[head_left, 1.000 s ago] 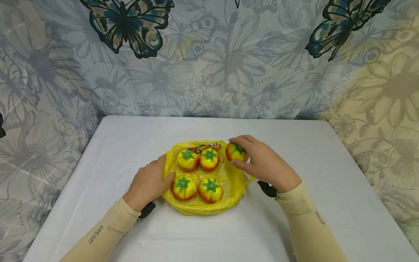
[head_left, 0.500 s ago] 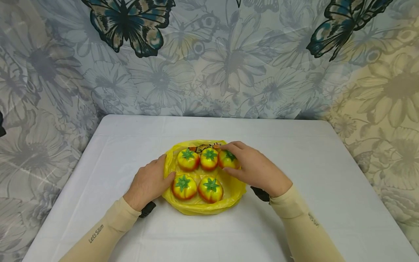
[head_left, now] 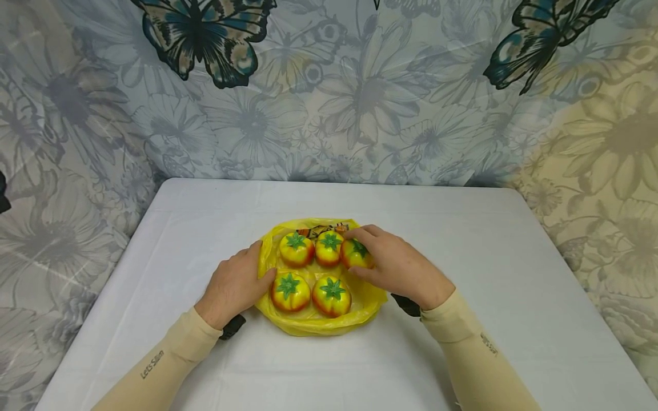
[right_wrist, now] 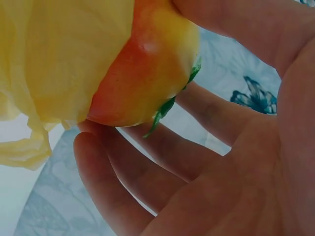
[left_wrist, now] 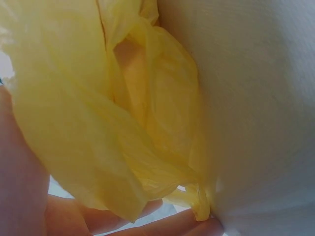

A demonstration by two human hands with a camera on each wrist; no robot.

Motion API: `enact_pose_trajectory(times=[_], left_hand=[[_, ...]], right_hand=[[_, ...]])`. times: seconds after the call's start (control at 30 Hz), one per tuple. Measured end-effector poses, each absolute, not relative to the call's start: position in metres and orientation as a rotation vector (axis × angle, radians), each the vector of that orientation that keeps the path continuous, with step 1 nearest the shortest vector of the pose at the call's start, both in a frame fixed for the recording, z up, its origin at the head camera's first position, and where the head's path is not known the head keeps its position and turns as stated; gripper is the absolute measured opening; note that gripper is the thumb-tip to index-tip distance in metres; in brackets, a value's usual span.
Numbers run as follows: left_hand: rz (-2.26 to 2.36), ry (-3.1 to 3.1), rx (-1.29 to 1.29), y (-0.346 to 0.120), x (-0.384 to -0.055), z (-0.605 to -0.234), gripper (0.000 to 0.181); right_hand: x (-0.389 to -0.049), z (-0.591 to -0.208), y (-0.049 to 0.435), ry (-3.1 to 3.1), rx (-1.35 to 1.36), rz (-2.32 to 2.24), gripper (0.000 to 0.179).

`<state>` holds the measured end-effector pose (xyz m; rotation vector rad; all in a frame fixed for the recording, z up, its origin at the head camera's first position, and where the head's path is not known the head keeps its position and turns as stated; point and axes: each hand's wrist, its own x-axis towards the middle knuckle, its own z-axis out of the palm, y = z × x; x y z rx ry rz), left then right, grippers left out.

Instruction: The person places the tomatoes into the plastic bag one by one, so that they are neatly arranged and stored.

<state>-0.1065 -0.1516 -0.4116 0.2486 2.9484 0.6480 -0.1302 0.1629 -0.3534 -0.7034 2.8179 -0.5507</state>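
A yellow plastic bag (head_left: 367, 297) lies on the table with its mouth spread wide. Several yellow-red tomatoes with green leafy tops, shiny and artificial-looking, sit in it. My right hand (head_left: 398, 264) grips one tomato (head_left: 354, 254) at the bag's back right, thumb on the near side and fingers on the far side. In the right wrist view that tomato (right_wrist: 147, 69) is partly behind the bag's yellow film (right_wrist: 64, 54). My left hand (head_left: 233, 282) holds the bag's left rim, its thumb near the front-left tomato (head_left: 290, 292). Yellow film (left_wrist: 93, 123) hides much of the left wrist view.
Beside the gripped tomato stand two more at the back, the nearer one a middle tomato (head_left: 329, 248). A front-right tomato (head_left: 332, 297) is close to the bag's near rim. White cloth covers the table (head_left: 452, 228); a floral backdrop (head_left: 367, 114) rises behind it.
My right hand has brought its tomato leftward, from over the bag's right rim down into the bag beside the back tomatoes. The left hand has stayed at the left rim.
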Motion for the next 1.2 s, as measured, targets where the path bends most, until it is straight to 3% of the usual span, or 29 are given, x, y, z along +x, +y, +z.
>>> enact_pose_trajectory(times=[1.2], left_hand=[[0.641, 2.965, 0.242, -0.151, -0.106, -0.412, 0.072]], right_hand=[[-0.130, -0.368, 0.153, 2.768, -0.647, -0.451, 0.057]])
